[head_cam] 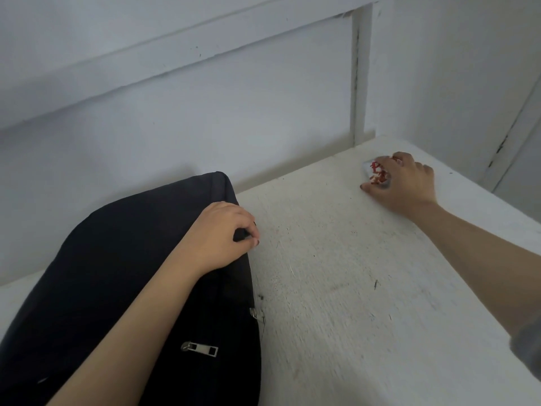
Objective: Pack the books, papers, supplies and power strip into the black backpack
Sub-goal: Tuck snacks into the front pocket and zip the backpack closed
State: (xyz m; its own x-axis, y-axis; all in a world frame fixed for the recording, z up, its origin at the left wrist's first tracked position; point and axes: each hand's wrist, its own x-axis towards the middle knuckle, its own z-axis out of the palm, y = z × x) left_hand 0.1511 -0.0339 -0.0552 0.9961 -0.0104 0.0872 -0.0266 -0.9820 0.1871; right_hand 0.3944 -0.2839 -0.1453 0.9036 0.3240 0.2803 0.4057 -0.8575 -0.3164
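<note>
The black backpack (117, 273) lies on the white table (336, 288) at the lower left, with two metal zipper pulls (202, 348) showing near its right side. My left hand (216, 235) rests on the bag's right edge, fingers pinched on the black fabric or a zipper there. At the far right corner of the table, my right hand (407, 183) closes over a small clear box of red pieces (376, 171). The box is partly hidden under my fingers.
White panelled walls (205, 98) rise directly behind and to the right of the table. The table's right edge (497, 200) runs diagonally close to my right forearm. A grey sleeve (527, 344) shows at the right border.
</note>
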